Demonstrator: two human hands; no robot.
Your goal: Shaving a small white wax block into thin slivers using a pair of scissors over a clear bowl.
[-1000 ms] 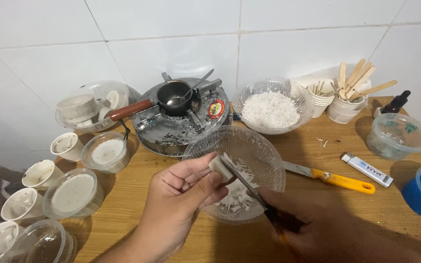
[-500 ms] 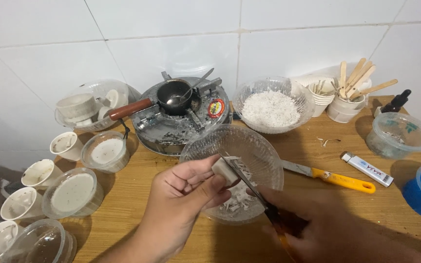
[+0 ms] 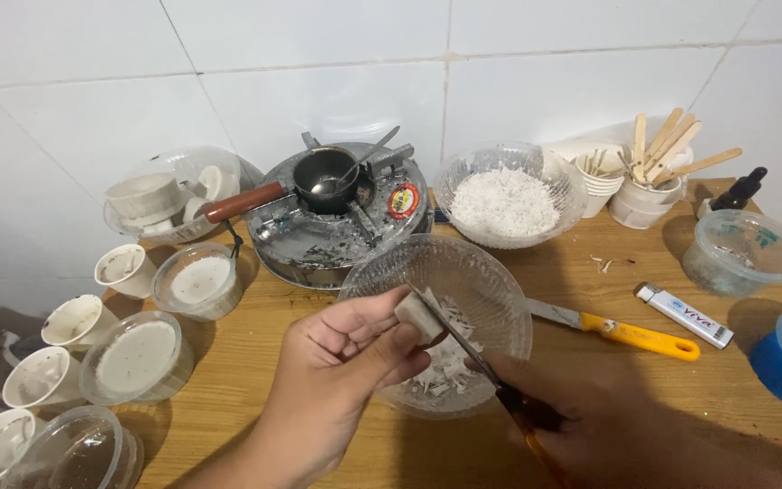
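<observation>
1. Left hand [image 3: 337, 362] closed around small white wax block [image 3: 420, 315], above clear ribbed plastic bowl [image 3: 436, 272] of shavings.
2. Right hand [image 3: 608, 426] wrapped tight on knife [image 3: 463, 349], blade against block.
3. Risk: blade slipping off the waxy surface toward pinching fingertips [image 3: 391, 340]; shavings scattering past the rim.

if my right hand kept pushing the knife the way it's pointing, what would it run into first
Most likely the small pale block pinched in the left hand: the blade held by the right hand already lies against it, above the clear bowl. Depth is hard to judge.
</observation>
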